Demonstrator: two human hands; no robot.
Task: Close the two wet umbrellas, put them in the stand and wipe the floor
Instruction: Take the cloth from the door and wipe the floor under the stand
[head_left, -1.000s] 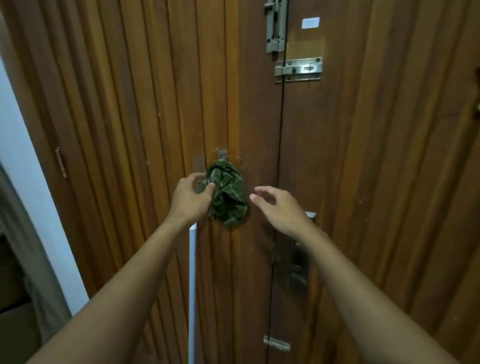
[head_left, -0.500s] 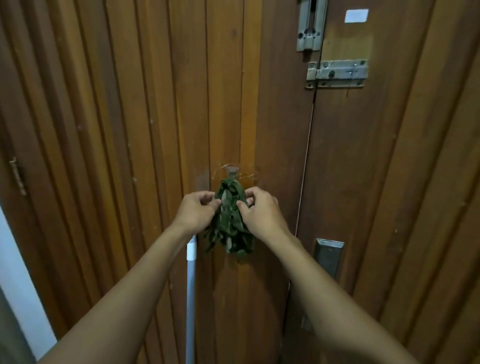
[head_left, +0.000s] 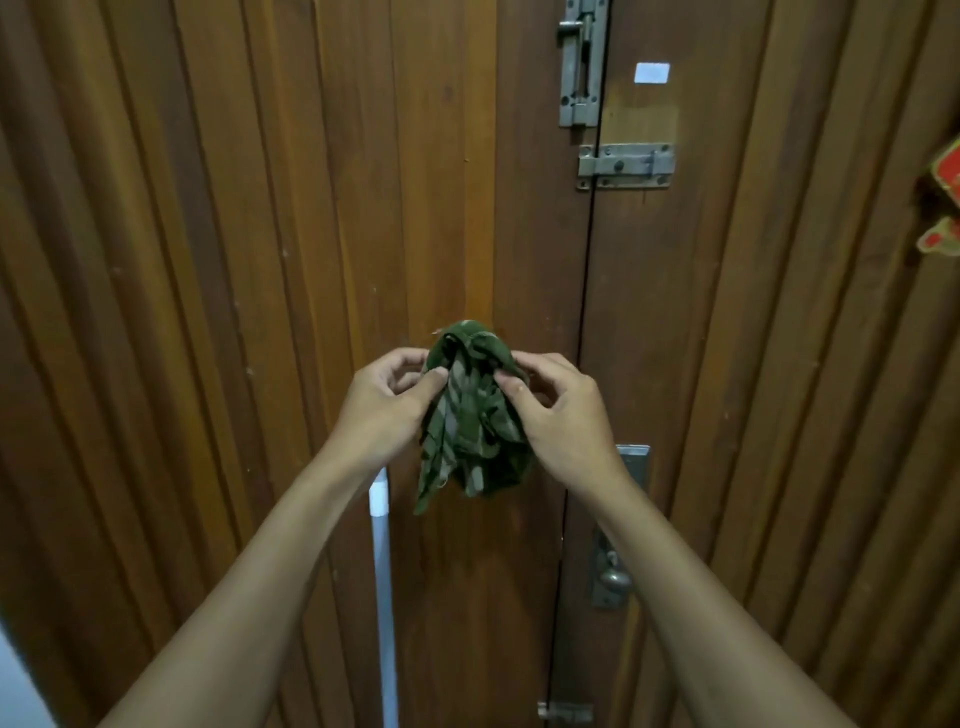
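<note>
What lies behind the bunched top of the crumpled green checked cloth is hidden; it sits mid-scene against the ribbed wooden door. The left hand and the right hand each hold its upper folds in a narrow pinching grip. A smooth white pole below runs off the near edge.

Cloth in front of door, btwn my grips: left grip at its left, right grip at its right. Pole under left grip. Handle lower right, bolt top right.
</note>
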